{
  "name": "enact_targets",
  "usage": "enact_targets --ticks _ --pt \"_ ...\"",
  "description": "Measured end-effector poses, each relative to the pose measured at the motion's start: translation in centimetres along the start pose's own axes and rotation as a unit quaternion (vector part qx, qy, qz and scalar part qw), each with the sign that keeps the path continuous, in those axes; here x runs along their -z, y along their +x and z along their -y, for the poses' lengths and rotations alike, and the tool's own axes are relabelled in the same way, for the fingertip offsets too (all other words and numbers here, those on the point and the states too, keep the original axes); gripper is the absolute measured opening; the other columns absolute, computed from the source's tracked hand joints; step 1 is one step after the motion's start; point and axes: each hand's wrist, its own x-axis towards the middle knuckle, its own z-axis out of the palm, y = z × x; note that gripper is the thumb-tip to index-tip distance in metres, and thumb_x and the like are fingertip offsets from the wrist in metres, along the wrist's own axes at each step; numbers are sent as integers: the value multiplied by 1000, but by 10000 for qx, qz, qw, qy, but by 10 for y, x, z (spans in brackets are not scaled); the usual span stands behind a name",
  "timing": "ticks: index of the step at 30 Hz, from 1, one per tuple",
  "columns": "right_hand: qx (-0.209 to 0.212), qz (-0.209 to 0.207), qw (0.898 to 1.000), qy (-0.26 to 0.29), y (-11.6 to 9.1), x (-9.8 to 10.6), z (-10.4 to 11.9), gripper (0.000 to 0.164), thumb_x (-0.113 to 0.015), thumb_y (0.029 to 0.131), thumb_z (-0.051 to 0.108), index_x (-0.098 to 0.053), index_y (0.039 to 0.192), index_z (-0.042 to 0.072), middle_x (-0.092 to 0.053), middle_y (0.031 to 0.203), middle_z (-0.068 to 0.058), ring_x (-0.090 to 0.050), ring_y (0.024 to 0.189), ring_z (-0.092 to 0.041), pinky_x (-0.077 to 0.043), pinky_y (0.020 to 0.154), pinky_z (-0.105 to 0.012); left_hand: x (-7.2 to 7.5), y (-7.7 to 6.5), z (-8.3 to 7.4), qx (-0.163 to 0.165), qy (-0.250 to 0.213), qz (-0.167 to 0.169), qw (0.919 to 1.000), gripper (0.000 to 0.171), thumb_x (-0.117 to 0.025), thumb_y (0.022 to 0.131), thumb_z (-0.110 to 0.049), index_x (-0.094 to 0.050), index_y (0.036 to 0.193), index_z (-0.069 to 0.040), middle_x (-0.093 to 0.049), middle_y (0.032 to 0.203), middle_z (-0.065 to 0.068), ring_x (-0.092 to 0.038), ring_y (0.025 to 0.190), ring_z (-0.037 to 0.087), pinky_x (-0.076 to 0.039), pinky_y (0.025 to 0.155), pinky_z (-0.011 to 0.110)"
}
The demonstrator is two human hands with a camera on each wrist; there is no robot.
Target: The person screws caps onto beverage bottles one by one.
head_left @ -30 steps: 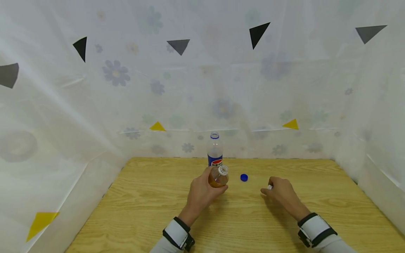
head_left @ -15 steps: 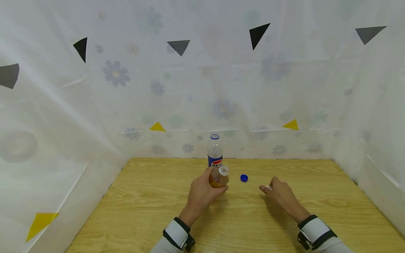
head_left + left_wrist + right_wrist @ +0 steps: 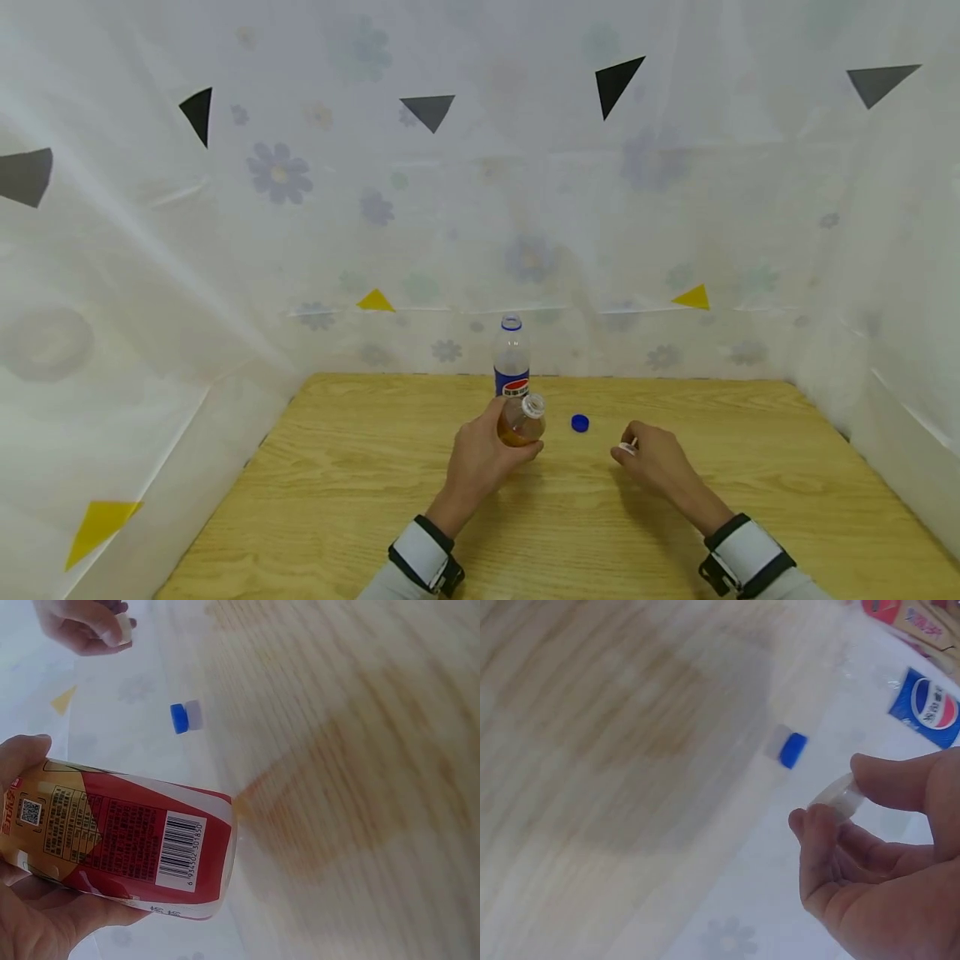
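The left hand (image 3: 480,454) grips an amber bottle (image 3: 517,427) hiding a blue-labelled bottle's (image 3: 512,357) base as the right hand (image 3: 662,462), pinching a half-covered white cap (image 3: 840,797), drifts nearer.

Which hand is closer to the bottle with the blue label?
Left: the left hand is just in front of the blue-labelled bottle. The right hand is farther off to the right, past the blue cap.

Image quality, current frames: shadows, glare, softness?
Head: soft shadow on the table below the right hand, faint glare streak on the sheet at picture left; left wrist: hazy, wood grain soft, barcode digits on the held bottle legible; right wrist: washed out, white cap pale against its background.
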Motion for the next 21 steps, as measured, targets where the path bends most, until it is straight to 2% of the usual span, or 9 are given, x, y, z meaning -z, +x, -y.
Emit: enact_targets --ticks 5,9,14,21 --pt "256 -24 9995 184 -1 8 20 23 -68 95 16 -65 110 -1 -69 96 -9 -65 81 -18 -53 67 -37 -1 1 0 3 25 -7 10000 59 -86 80 -41 -59 129 -22 -75 113 0 -73 99 16 -60 81 31" --pt "580 -245 9978 222 -1 18 40 19 -71 94 18 -66 108 5 -70 93 -7 -67 80 -19 -54 66 -36 -2 0 -1 11 66 18 10000 61 -86 80 -41 -59 130 -21 -75 116 2 -73 102 17 -60 83 33" --pt "864 -527 9942 373 0 32 68 24 -73 93 17 -66 112 5 -71 96 -7 -68 81 -18 -55 67 -37 -1 0 -2 14 64 29 10000 61 -86 80 -41 -58 130 -20 -75 116 3 -73 102 18 -60 83 35" --pt "1512 -1054 9798 776 2 38 103 26 -79 87 9 -70 111 6 -72 101 -5 -68 80 -15 -56 68 -31 -1 1 1 -114 114 -10 9999 61 -86 80 -41 -58 130 -21 -75 113 3 -73 99 18 -60 80 34"
